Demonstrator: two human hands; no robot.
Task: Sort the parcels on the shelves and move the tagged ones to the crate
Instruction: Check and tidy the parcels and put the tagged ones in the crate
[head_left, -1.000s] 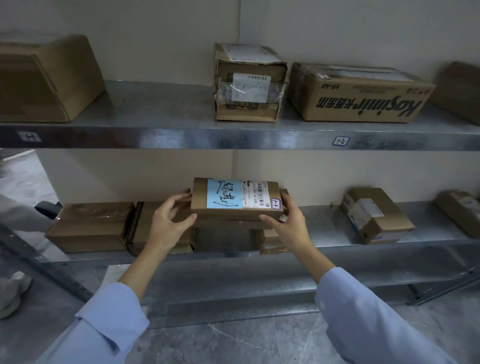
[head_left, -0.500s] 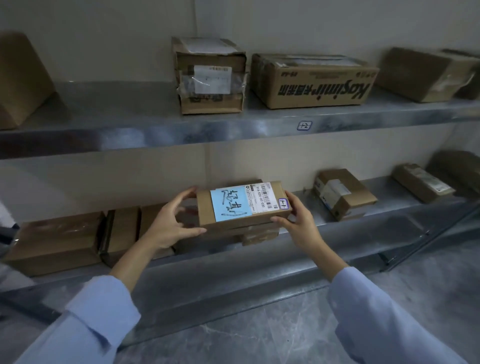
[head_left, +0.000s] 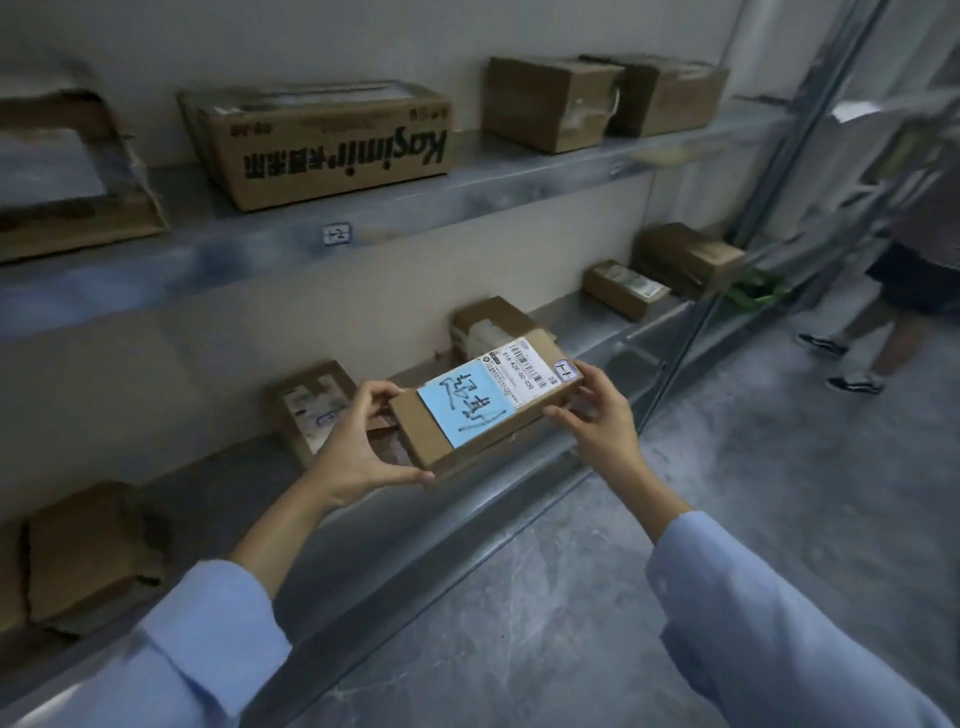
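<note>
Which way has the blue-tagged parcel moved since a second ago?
Yes: rightward. The blue-tagged parcel, held by the left hand and right hand, was left of the upper shelf label; now it's right of it.

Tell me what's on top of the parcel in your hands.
On the parcel sit a blue handwritten note, a white barcode label and a small corner tag. The note overlaps the label's edge, so any print beneath it is hidden.

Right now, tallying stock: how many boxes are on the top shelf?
4: a cut-off box far left; the Kasimir box; two boxes side by side far right. More may lie out of view.
</note>
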